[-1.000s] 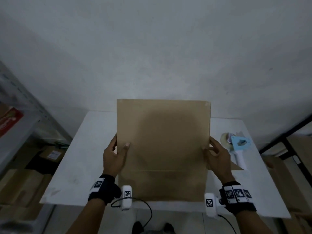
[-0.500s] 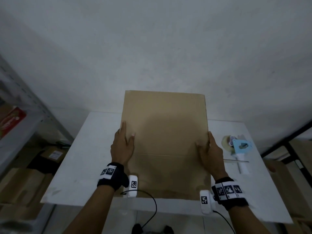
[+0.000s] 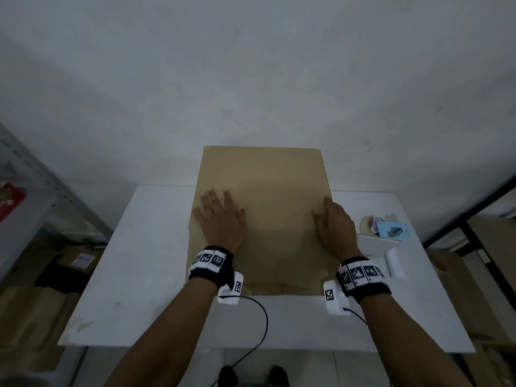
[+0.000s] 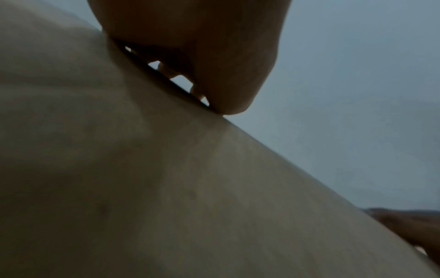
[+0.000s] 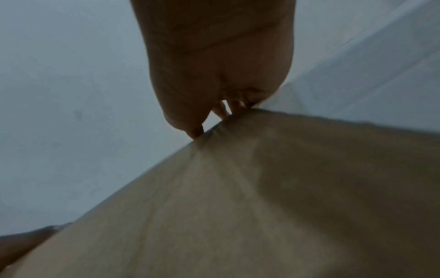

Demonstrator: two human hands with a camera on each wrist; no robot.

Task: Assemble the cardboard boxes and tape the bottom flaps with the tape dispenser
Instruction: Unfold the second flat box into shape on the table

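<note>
A flattened brown cardboard box (image 3: 268, 219) lies on the white table (image 3: 139, 261), its far end reaching past the table's back edge. My left hand (image 3: 220, 219) rests flat on its left part with the fingers spread; in the left wrist view the palm (image 4: 202, 56) presses the cardboard box (image 4: 166, 188). My right hand (image 3: 335, 224) sits at the right edge, thumb on the top face and fingers bent over the edge (image 5: 226, 112). The blue and white tape dispenser (image 3: 391, 233) lies on the table just right of my right hand.
A metal shelf (image 3: 25, 191) with boxes stands to the left. More cardboard (image 3: 458, 289) is stacked by the table's right side. A plain wall rises behind the table. A cable (image 3: 259, 317) hangs from my left wrist camera over the front edge.
The cardboard has tipped away from me and down toward the table. My left hand left the side edge and now lies flat on the face. My right hand moved up along the right edge.
</note>
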